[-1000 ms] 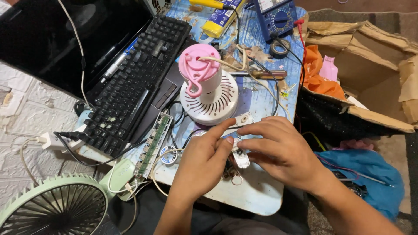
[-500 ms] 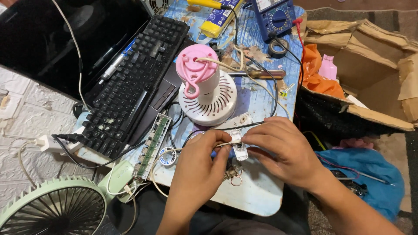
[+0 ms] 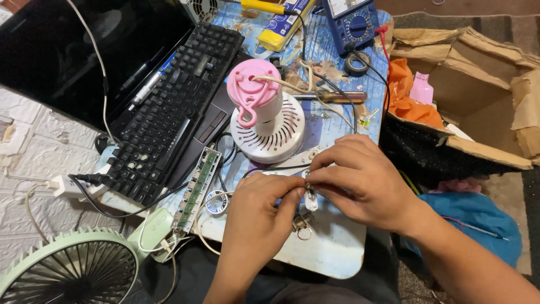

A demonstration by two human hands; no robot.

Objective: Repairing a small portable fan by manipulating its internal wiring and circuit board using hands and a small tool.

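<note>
Both hands meet over the near part of the counter (image 3: 337, 253), fingertips pinched together on one small white part (image 3: 310, 198). The left hand (image 3: 259, 219) comes up from below, its thumb and forefinger closed on the part's left side. The right hand (image 3: 360, 183) reaches in from the right, fingers curled and closed over the top of the same part, so most of it is hidden; only a short white end shows below the fingertips, between the two hands. What kind of part it is cannot be told.

Just under the left hand's fingers a small metal ring with a clip (image 3: 302, 225) lies on the counter. To the left of that hand sit a small round roll (image 3: 216, 202) and a long green circuit strip (image 3: 197, 188). Beyond the hands, near the knuckles of the right one, stands a white round fan base with a pink top (image 3: 264, 112). Farther off to the left is a black keyboard (image 3: 169, 112), and beyond the right hand a blue meter (image 3: 351, 22). A torn cardboard box (image 3: 478, 95) lies to the right of the right hand, and a pale green fan (image 3: 73, 270) well to the left of the left hand.
</note>
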